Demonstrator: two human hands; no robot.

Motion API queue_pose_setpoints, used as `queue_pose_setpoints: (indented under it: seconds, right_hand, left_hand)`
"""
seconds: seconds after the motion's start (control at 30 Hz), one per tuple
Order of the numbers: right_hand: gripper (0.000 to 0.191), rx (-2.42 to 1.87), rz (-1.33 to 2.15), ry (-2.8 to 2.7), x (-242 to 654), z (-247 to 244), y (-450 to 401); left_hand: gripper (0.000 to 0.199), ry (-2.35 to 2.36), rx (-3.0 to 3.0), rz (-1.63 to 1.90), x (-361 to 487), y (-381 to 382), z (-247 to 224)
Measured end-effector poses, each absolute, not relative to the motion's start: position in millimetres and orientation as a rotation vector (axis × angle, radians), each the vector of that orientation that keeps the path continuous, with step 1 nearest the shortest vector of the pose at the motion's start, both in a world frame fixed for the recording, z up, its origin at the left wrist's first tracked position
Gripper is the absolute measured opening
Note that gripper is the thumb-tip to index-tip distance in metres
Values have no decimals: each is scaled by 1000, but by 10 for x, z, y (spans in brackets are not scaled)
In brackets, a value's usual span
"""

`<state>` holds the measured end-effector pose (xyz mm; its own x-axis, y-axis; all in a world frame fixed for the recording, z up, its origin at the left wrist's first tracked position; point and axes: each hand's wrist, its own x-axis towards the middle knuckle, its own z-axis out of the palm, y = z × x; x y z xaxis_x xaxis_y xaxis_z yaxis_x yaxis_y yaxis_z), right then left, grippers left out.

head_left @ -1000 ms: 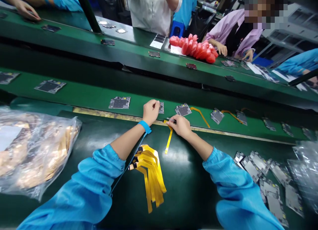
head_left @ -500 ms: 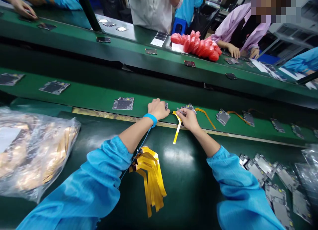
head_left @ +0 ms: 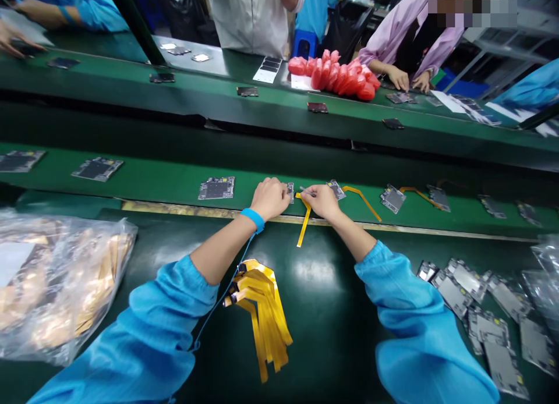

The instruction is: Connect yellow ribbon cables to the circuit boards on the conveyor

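Note:
My left hand (head_left: pixel 271 199), with a blue wrist strap (head_left: pixel 254 219), has its fingers curled down on a circuit board (head_left: pixel 290 192) on the green belt. Most of that board is hidden under the hand. Close by on the right, my right hand (head_left: pixel 323 202) pinches a yellow flex cable (head_left: pixel 304 224), whose tail hangs over the belt's near edge. A slim grey piece (head_left: pixel 308 191) sticks out at its fingertips; its kind is unclear. Just beyond is another board (head_left: pixel 336 188) with an orange flex cable (head_left: pixel 363 201) running from it.
Nearer me lies a bundle of yellow flex cables (head_left: pixel 266 316). A clear plastic bag (head_left: pixel 65 287) of cables sits left, a pile of metal-covered boards (head_left: pixel 484 316) right. More boards (head_left: pixel 217 188) line the belt. Across it are red bags (head_left: pixel 336 77) and several people.
My right hand has shifted left with the flex cable, closer to my left hand. My left hand stays on the circuit board. The whole view has tilted slightly.

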<state>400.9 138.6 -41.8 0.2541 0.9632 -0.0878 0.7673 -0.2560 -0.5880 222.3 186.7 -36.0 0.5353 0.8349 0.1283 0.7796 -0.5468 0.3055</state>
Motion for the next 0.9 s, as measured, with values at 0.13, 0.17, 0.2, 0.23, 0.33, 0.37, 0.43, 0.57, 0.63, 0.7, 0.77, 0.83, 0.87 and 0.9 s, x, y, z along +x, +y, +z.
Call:
queue_pose_setpoints:
  seconds: [0.13, 0.17, 0.2, 0.23, 0.33, 0.37, 0.43, 0.57, 0.63, 0.7, 0.77, 0.83, 0.87, 0.9]
  right_hand:
    - [18, -2213, 607, -1563, 3988, -346, 1372]
    - [17, -2223, 609, -1563, 3994, -338, 1368]
    - [18, -2225, 611, -1565, 4004, -333, 1366]
    - [18, -2222, 614, -1567, 4017, -331, 1364]
    - [17, -2217, 620, -1569, 4066, -335, 1359]
    - [17, -2218, 620, -1569, 4084, -338, 1357]
    - [17, -2211, 635, -1572, 4118, -347, 1354]
    - [19, -2161, 669, -1563, 4180, -369, 1346]
    - [19, -2155, 662, -1557, 4200, -371, 1337]
    - [18, -2178, 652, -1557, 4212, -364, 1324]
    - [17, -2208, 649, -1559, 4222, -351, 1309]
    - [17, -2220, 654, -1565, 4236, -341, 1297]
    - [17, -2219, 658, -1572, 4246, -339, 1295]
    - [17, -2215, 663, -1581, 4258, -339, 1296]
  left_hand:
    - [22, 1258, 2640, 430, 2139, 1739, -377]
    - [23, 1246, 2655, 422, 2135, 1711, -379]
    - [23, 1236, 2669, 414, 2137, 1688, -379]
    - [23, 1226, 2681, 407, 2142, 1668, -379]
    - [25, 1210, 2717, 382, 2165, 1626, -373]
    - [25, 1209, 2729, 368, 2171, 1615, -371]
    - [26, 1205, 2745, 348, 2182, 1595, -367]
    - [28, 1164, 2723, 371, 2204, 1561, -364]
    - [28, 1149, 2717, 374, 2219, 1548, -362]
    - [29, 1143, 2739, 353, 2236, 1537, -359]
    - [29, 1140, 2770, 323, 2253, 1527, -358]
    - [29, 1137, 2790, 308, 2269, 1518, -359]
    - [29, 1135, 2795, 306, 2278, 1513, -359]
    - [28, 1130, 2798, 306, 2287, 1508, -359]
